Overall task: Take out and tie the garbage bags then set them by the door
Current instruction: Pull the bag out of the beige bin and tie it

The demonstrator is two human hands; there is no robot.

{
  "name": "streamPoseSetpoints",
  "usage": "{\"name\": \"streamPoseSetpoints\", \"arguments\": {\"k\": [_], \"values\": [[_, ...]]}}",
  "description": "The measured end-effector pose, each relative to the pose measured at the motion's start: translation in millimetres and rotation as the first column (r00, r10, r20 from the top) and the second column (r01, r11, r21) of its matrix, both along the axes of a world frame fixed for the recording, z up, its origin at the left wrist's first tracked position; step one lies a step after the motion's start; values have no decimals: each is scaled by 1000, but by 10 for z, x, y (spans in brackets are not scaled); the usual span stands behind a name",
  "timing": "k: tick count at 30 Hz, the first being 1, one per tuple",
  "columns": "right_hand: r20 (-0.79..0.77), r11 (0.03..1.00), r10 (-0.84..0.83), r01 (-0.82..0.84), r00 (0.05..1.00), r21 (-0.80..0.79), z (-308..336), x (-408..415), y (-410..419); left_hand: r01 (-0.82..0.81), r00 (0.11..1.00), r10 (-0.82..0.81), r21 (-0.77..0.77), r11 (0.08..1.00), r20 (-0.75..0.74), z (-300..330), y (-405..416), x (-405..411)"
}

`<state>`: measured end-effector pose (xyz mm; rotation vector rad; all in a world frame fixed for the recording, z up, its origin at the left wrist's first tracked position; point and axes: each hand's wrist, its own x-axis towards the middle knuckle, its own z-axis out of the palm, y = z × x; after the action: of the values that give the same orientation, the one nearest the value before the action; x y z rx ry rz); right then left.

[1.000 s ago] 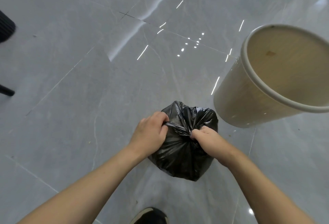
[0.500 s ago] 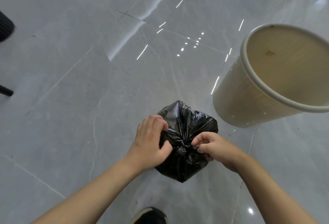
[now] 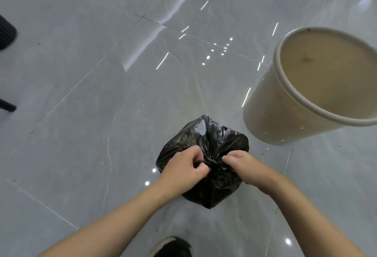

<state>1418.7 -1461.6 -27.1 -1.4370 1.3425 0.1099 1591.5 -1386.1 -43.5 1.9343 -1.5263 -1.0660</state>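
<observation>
Two hands work at the gathered neck of a black garbage bag, which is already out of the cream bin standing just beside it on the grey tiled floor. The left hand and the right hand each pinch a twist of plastic on either side of a small knot between them, so the step in hand looks like tying. The next move probably calls for a firm outward pull to seat the knot, then a lift by the neck; no door is in view.
</observation>
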Motion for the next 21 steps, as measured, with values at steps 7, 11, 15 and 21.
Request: {"name": "streamPoseSetpoints", "arguments": {"k": [7,11,15,21], "values": [[114,998,-6,13,994,-66,-12,-13,25,-86,987,106,155,984,-124,38,-148,191],[77,974,65,-47,995,-220,-27,-28,-31,12,991,-30,141,990,132,74,-176,301],[-102,921,100,-131,990,-368,-58,-116,-113,-6,960,-53,212,977,274,39,-148,449],[-202,900,142,-212,969,-382,-52,-49,-43,-14,946,-20,102,995,323,-95,-114,497]]}}
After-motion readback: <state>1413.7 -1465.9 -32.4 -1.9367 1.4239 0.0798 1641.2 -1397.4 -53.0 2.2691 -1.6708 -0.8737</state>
